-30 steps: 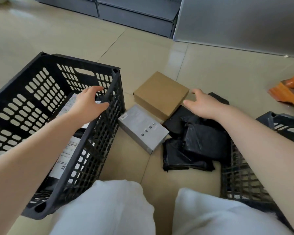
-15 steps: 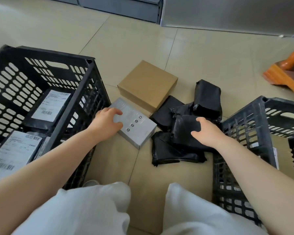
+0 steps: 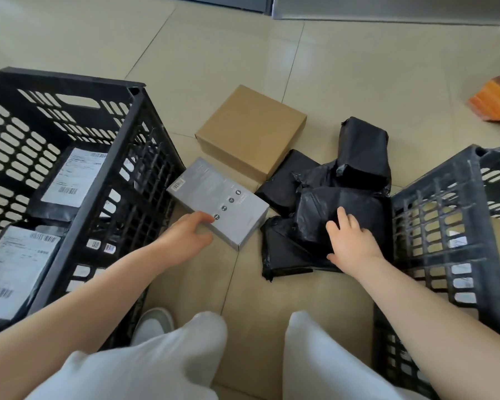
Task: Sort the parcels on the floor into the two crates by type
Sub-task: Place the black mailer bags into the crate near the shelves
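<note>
- Sitting in the left crate (image 3: pixel 145 116) are black mailer bags with white shipping labels (image 3: pixel 78 174); barcodes show, but the print is too small to read.
- Left hand (image 3: pixel 185 238) grasps the near end of the grey box (image 3: pixel 218 202), fingertips on its top face, thumb at the edge. The box's long axis runs away from that hand, up and to the left, alongside the crate wall. A barcode sticker and a row of round icons show; no brand is legible.
- Beyond lies a plain brown carton (image 3: pixel 251 131), unmarked.
- Right hand (image 3: pixel 352 241) clutches the nearest black bag (image 3: pixel 329 215) in the pile, just beside the right crate (image 3: pixel 456 180).
</note>
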{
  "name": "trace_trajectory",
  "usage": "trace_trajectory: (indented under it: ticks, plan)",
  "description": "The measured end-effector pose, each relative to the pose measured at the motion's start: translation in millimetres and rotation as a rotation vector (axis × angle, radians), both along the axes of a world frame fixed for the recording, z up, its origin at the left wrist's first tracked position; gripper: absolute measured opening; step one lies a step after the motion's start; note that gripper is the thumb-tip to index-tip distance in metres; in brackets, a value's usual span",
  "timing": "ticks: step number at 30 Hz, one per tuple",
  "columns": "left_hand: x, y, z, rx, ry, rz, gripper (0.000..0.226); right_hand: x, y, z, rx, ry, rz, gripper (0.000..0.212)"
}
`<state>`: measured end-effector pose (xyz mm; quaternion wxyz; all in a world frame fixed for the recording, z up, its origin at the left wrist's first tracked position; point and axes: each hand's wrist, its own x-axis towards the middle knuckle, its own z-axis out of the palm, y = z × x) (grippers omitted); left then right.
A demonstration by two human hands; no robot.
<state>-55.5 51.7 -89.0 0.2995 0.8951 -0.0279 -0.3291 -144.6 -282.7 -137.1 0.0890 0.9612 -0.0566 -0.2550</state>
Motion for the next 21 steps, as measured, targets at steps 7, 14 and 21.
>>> trace_trajectory:
  ticks: [7, 14, 21]
  plan:
    - [0.1, 1.5, -3.2, -0.083, 0.036, 0.093, 0.037, 5.2, 17.6, -3.5, -0.102, -0.041, -0.008, 0.044]
    - [-2.8, -9.2, 4.8, -0.191, 0.053, 0.231, 0.033, 0.7, 10.4, -3.6, 0.035, -0.037, -0.083, 0.033]
    - [-3.4, -17.3, 17.2, -0.23, 0.062, 0.273, 0.032, -6.4, 3.3, 15.0, 0.342, -0.375, -0.375, 0.014]
